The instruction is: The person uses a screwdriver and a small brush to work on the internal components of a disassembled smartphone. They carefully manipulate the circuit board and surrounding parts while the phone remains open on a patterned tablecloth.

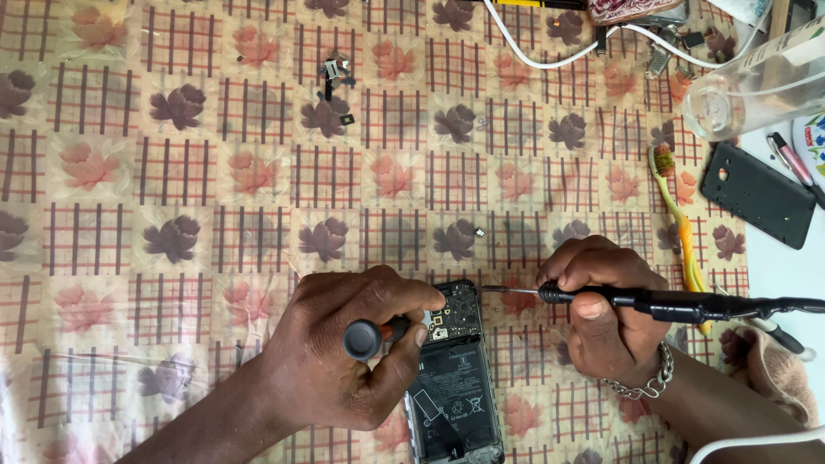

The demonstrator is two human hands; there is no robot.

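An opened phone (453, 385) lies face down near the front edge, its battery and circuit board bared. My left hand (344, 357) rests on the phone's left side and grips a small screwdriver (368, 338) with a black cap and red shaft. My right hand (601, 305), with a chain bracelet, holds a black soldering iron (687, 302) sideways. Its thin metal tip (503, 290) points left and reaches the top right corner of the circuit board.
Small screws and metal parts (335, 73) lie at the top middle. A yellow-green toothbrush (679, 223), a black phone back cover (756, 193), a clear plastic bottle (756, 86), pens (795, 163) and white cables (550, 51) sit at the right and top right on the leaf-patterned tablecloth (172, 172).
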